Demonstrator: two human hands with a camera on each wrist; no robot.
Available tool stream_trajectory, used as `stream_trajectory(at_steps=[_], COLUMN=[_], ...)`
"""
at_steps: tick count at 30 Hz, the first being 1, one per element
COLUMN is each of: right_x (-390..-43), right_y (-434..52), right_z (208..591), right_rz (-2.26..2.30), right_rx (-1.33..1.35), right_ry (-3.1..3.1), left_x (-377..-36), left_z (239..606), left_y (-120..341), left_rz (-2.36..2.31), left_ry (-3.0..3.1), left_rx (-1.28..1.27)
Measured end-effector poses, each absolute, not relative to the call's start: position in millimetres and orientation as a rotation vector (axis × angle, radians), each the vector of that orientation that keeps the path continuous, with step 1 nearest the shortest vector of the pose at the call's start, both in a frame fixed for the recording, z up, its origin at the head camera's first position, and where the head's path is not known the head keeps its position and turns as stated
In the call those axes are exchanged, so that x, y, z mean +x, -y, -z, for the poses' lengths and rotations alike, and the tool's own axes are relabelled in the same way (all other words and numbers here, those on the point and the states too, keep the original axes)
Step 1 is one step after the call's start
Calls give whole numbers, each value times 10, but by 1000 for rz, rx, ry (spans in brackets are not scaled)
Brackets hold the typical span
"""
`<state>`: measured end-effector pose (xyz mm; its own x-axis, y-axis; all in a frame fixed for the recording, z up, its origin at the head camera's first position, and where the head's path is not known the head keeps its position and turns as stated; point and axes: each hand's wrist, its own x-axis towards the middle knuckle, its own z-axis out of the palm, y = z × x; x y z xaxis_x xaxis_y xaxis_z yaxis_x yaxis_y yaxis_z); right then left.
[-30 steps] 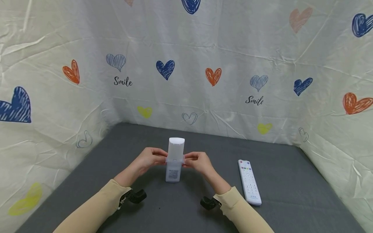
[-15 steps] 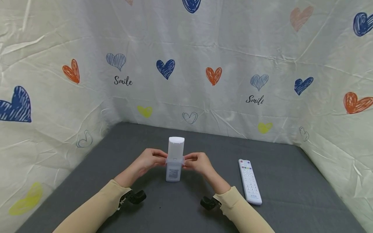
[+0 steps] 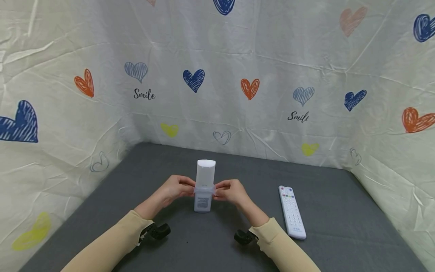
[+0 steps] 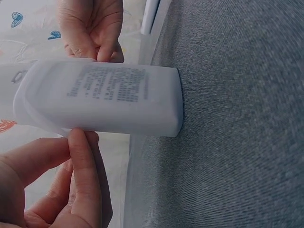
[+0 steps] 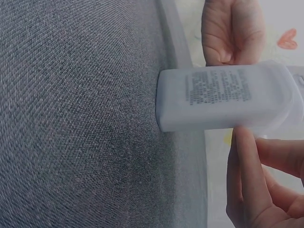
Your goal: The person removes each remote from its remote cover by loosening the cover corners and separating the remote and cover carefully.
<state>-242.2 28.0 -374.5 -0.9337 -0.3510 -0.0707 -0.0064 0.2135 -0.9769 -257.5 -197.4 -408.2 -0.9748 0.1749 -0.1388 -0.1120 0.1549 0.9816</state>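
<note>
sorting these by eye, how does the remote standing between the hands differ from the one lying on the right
The held remote stands upright on its end on the grey table; the spare remote lies flat. The held remote is pinched by the left hand and right hand and has a translucent sleeve over its lower half; the spare remote is bare and untouched. The held remote shows a printed label, the spare remote its buttons. Both are white and slim.

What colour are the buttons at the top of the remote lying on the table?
The remote has a few coloured buttons at its top end, reddish, green and blue among them; head view shows it best.
</note>
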Motion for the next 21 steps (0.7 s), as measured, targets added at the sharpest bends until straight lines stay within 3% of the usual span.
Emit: stream_trajectory(at_steps=[21], right_x=[-2664], right_y=[-250], right_z=[4103], right_rz=[1757], right_rx=[-294], right_ry=[-2223], left_x=[-2548], left_z=[4142], left_y=[1971], left_rz=[-1888], left_ry=[-2237], left_rx=[65])
